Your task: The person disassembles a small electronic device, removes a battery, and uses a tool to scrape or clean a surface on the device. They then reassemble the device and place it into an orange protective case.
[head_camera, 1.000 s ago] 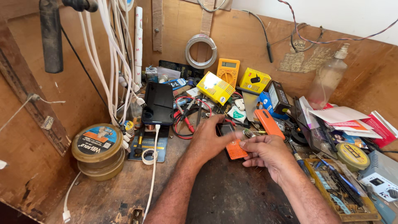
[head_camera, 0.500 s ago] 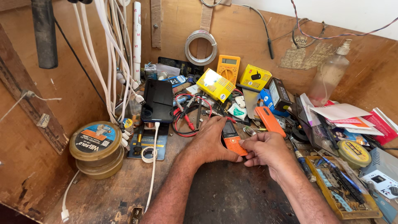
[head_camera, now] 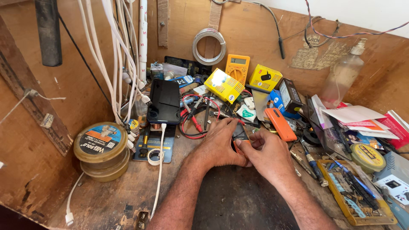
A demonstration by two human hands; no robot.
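Observation:
Both my hands meet at the middle of a cluttered wooden workbench. My left hand (head_camera: 222, 142) and my right hand (head_camera: 270, 154) together hold a small orange phone (head_camera: 239, 135) with a dark screen, flat on the bench. Left fingers wrap its left side and top; right thumb and fingers press its right edge. Just right of it lies an orange phone back cover (head_camera: 280, 124). Red and black probe leads (head_camera: 192, 119) coil to the left of my left hand.
A black smartphone (head_camera: 164, 101) on a white cable lies left. Round tins (head_camera: 99, 150) are stacked at far left. A yellow multimeter (head_camera: 237, 67), yellow boxes (head_camera: 224, 85), a clear bottle (head_camera: 342, 76), papers (head_camera: 355, 116) and a yellow tool tray (head_camera: 355, 196) crowd the back and right.
My hands have drawn closer together over the orange phone, which now lies lower on the bench between them. The view has shifted slightly down.

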